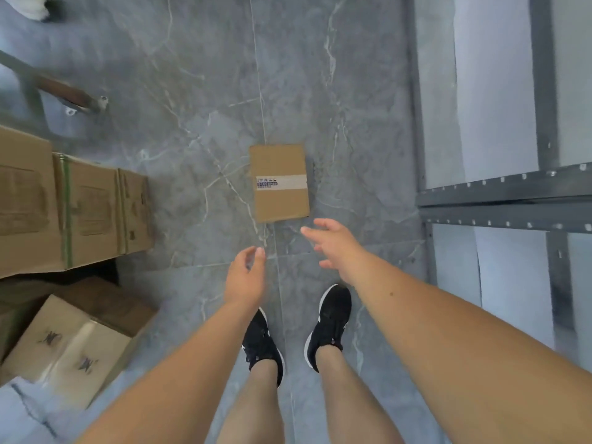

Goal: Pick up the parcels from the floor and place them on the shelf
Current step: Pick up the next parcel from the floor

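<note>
Head view: a flat brown cardboard parcel (278,183) — pale tape band, small printed label — lies on the grey marble floor (205,75). Left hand (244,277) and right hand (336,248) hover near it, fingers relaxed, empty; metal shelf (506,200) at right.

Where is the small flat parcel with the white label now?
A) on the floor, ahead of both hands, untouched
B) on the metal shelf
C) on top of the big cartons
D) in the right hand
A: the parcel lies flat on the grey floor, ahead of the left hand and the right hand, both open and touching nothing.
</note>
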Available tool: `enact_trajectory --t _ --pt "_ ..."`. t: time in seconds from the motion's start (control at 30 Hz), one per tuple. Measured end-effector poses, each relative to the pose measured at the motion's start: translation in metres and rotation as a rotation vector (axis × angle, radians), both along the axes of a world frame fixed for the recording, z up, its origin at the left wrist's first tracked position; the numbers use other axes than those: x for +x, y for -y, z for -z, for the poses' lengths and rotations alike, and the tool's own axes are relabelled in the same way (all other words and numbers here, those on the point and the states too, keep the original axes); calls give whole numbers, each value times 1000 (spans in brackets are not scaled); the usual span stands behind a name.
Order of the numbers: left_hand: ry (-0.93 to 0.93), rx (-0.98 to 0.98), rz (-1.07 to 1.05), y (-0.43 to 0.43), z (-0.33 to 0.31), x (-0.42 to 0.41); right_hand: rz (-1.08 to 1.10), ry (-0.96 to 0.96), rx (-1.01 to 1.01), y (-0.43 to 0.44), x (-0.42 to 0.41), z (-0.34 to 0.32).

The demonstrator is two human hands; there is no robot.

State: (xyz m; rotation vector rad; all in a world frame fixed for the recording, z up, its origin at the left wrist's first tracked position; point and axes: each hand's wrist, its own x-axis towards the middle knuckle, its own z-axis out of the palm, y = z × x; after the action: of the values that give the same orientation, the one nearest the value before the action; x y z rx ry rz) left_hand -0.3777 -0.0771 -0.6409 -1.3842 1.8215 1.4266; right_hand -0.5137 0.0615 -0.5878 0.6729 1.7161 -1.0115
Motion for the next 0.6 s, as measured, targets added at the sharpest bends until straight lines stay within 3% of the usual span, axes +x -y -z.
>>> enact_trajectory --t 0.3,0.6 --pt "24 -65 73 28 119 -26 10 -42 -19 15 -20 120" --pt "-85 -78 14 23 184 -91 49 -77 -39 16 -37 184"
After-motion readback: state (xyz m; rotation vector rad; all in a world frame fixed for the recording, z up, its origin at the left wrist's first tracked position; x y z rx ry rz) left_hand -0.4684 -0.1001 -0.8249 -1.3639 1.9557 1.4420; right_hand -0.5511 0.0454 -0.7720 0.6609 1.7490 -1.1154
